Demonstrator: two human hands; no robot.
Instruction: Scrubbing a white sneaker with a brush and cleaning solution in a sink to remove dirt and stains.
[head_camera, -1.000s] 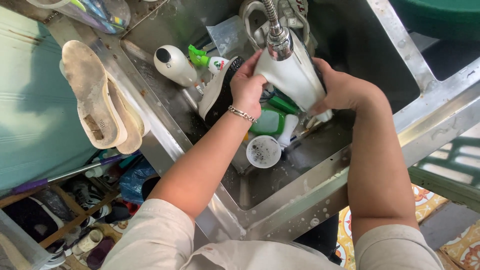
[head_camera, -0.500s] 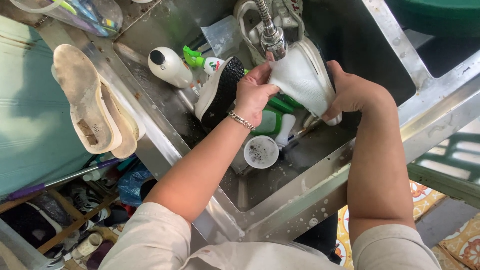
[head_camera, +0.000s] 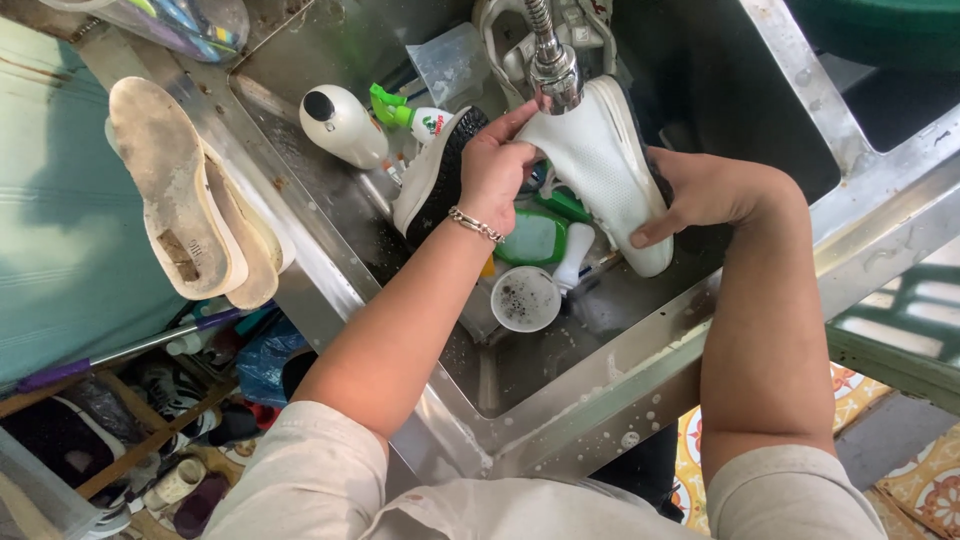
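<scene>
Both my hands hold a white sneaker (head_camera: 610, 170) under the metal faucet (head_camera: 553, 68) above the steel sink (head_camera: 600, 395). My left hand (head_camera: 497, 165), with a bracelet on the wrist, grips the shoe's toe end next to the spout. My right hand (head_camera: 700, 190) clasps the shoe's side and heel end from the right. The sole faces away from me and the upper shows. A second sneaker (head_camera: 435, 170) with a black inside leans in the basin just left of my left hand.
In the basin lie a white bottle (head_camera: 342, 125), a green-capped spray bottle (head_camera: 408, 112), a green brush (head_camera: 535, 238) and a small white cup (head_camera: 525, 298) of foamy water. Two worn insoles (head_camera: 190, 195) rest on the sink's left rim. Shoes fill a rack (head_camera: 130, 440) at lower left.
The sneaker has turned and tilted under the faucet, its heel end now lower to the right. My left hand has shifted up toward the spout.
</scene>
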